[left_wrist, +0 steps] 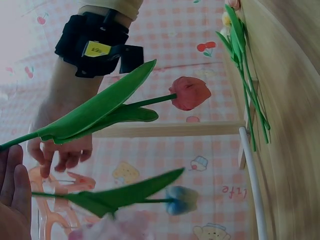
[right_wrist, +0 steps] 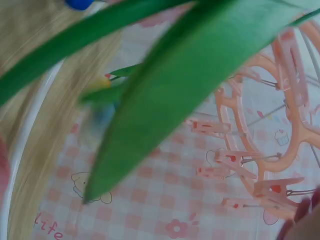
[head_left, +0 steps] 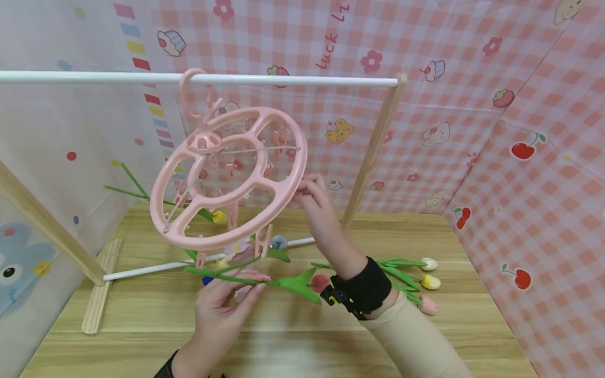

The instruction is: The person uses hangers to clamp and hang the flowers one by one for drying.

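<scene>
Clearly, our left wrist view shows the red flower [left_wrist: 112, 104] with its bloom [left_wrist: 190, 93] in full, which the wristband [head_left: 366, 286] crowds in the head view; only the head view shows the hook [head_left: 183, 95] over the white bar [head_left: 283, 80]. The bloom is closed, above long pointed green leaves [head_left: 296, 286]. Our left hand [head_left: 227, 302] pinches the stem [head_left: 236, 280] between thumb and fingers, at the pink hanger's [head_left: 283, 186] 6 o'clock. Our right hand [head_left: 315, 198], at its 3 o'clock, has bent fingers; we cannot tell whether they pinch the nearby peg [left_wrist: 86, 181].

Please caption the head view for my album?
Left fingers hold a red tulip, right fingers beside a round pink clip hanger.
</scene>
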The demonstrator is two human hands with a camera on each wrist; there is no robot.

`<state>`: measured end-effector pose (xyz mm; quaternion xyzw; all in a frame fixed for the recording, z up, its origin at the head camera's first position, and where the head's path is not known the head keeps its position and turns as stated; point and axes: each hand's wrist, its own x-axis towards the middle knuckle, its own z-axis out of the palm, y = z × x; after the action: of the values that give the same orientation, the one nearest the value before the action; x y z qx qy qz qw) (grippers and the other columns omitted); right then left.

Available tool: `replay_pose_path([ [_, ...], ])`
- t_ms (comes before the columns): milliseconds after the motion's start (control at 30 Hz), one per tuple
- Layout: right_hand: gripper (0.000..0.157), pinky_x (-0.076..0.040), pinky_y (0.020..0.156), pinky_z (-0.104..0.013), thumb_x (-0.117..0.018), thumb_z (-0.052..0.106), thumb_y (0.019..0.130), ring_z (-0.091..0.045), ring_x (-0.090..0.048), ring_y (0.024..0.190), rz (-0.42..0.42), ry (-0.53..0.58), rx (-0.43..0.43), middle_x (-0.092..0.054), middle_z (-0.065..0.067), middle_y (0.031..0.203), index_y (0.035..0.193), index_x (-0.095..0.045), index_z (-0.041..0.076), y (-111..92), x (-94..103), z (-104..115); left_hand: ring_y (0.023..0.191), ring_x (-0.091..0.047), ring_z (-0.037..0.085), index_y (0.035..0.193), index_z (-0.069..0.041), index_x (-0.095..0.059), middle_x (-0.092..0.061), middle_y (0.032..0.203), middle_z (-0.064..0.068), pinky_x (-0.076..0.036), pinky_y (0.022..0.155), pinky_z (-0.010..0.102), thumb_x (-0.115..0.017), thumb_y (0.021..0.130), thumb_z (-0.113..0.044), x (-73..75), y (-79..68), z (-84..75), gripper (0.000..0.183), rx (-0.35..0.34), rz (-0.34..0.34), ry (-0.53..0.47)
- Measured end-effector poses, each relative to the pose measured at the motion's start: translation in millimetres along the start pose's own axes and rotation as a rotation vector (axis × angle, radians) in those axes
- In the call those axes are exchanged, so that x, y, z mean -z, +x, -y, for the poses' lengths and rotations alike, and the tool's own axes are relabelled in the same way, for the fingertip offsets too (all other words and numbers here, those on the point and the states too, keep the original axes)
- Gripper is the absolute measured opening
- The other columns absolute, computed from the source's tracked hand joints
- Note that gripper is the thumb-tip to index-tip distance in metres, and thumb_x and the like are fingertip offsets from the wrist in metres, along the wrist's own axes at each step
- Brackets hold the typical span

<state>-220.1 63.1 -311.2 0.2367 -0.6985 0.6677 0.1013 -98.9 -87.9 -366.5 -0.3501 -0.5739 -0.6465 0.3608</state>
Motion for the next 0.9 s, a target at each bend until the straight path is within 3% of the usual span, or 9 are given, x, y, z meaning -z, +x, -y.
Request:
replay_pose_path([
  [100,0.016,-0.031,0.068,-0.029,-0.046,-0.009,0.075,-0.03,-0.031,0.084,-0.086,-0.043,0.089,-0.031,-0.016,0.092,0.091,-0.043,-0.005,-6,-2.8,6,0.086,-0.06,0.023,0.089,0.009,-0.061,-0.063,0.086,0.018,-0.05,0.076,0.025,-0.06,0.07,0.019,-0.6,0.6,-0.4,0.021,0.0,0.012,-0.053],
  [167,0.029,-0.031,0.069,-0.027,-0.047,-0.01,0.071,-0.031,-0.035,0.086,-0.113,-0.031,0.066,-0.035,-0.017,0.095,0.097,-0.037,-0.005,-5,-2.3,1,0.086,-0.059,0.023,0.089,0.01,-0.061,-0.063,0.086,0.017,-0.05,0.076,0.025,-0.06,0.07,0.018,-0.9,0.4,-1.5,0.021,0.005,0.011,-0.059],
  [233,0.036,-0.036,0.075,-0.029,-0.045,-0.009,0.073,-0.03,-0.041,0.091,-0.065,0.046,0.004,-0.041,-0.015,0.103,0.107,-0.034,-0.003,-3,-0.9,-6,0.086,-0.059,0.022,0.088,0.01,-0.061,-0.063,0.087,0.017,-0.05,0.077,0.025,-0.061,0.069,0.019,-0.8,0.2,-2.2,0.022,0.004,0.007,-0.053],
  [300,0.043,-0.039,0.085,-0.032,-0.045,-0.005,0.079,-0.025,-0.045,0.099,0.045,0.129,-0.082,-0.046,-0.012,0.113,0.119,-0.035,0.004,-2,1.0,-15,0.086,-0.059,0.022,0.088,0.01,-0.061,-0.064,0.086,0.017,-0.05,0.077,0.024,-0.061,0.068,0.02,-0.5,-0.3,-3.1,0.023,0.006,0.0,-0.045],
  [433,0.04,-0.033,0.097,-0.038,-0.042,0.007,0.089,-0.02,-0.048,0.104,0.222,0.2,-0.16,-0.052,-0.01,0.115,0.129,-0.038,0.011,-1,-0.3,-22,0.085,-0.059,0.023,0.089,0.011,-0.06,-0.063,0.087,0.018,-0.05,0.077,0.026,-0.06,0.068,0.021,0.2,-0.7,-2.9,0.023,0.012,-0.004,-0.059],
  [667,0.033,-0.035,0.091,-0.042,-0.04,0.014,0.092,-0.014,-0.045,0.104,0.211,0.142,-0.164,-0.053,-0.004,0.118,0.124,-0.048,0.006,-1,-2.3,-23,0.084,-0.06,0.023,0.089,0.011,-0.06,-0.063,0.087,0.019,-0.051,0.076,0.026,-0.06,0.068,0.021,0.9,-1.1,-3.3,0.023,0.01,-0.007,-0.053],
  [900,0.033,-0.039,0.081,-0.033,-0.042,0.013,0.093,-0.014,-0.047,0.084,0.187,0.194,-0.187,-0.057,0.001,0.09,0.123,-0.048,0.0,-8,-0.6,-22,0.085,-0.059,0.023,0.089,0.01,-0.061,-0.063,0.087,0.017,-0.05,0.075,0.024,-0.061,0.069,0.018,2.6,-0.7,-4.0,0.021,-0.002,0.004,-0.036],
])
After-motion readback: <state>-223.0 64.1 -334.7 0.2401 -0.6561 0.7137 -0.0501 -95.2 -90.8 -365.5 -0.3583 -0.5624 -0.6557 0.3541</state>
